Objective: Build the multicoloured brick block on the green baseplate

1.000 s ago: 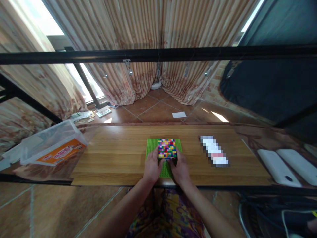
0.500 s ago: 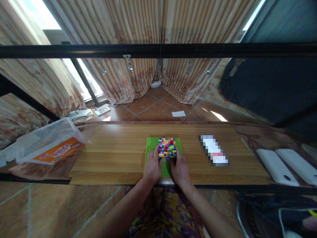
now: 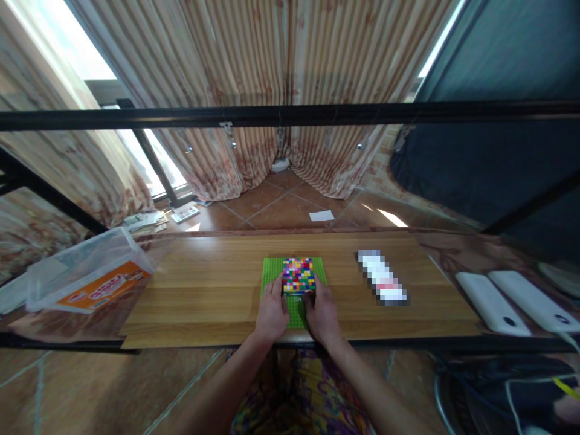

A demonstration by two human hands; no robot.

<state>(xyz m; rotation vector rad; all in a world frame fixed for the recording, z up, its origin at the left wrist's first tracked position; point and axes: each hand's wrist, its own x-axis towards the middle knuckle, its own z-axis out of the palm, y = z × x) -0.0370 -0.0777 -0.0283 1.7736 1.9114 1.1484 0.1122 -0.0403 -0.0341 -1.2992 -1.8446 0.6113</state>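
A multicoloured block (image 3: pixel 298 275) of small bricks stands on a green baseplate (image 3: pixel 272 272) near the front edge of the wooden surface (image 3: pixel 203 284). Both hands sit at the near side of the block, one at each front corner. The left hand (image 3: pixel 272 310) rests on the baseplate with its fingers curled against the block's left front corner, touching it. The right hand (image 3: pixel 322 312) mirrors it at the right front corner, fingers bent and pressed to the block's near edge. Neither hand wraps fully around the block; whether they grip it or only press on it cannot be told. The thumbs lie close together on the green plate just in front of the block.

Well to the left, a clear plastic box (image 3: pixel 86 272) with an orange label lies tilted at the surface's end. To the right of the baseplate lies a pixelated white item (image 3: pixel 382 283), and farther right two white devices (image 3: pixel 512 294) lie side by side.
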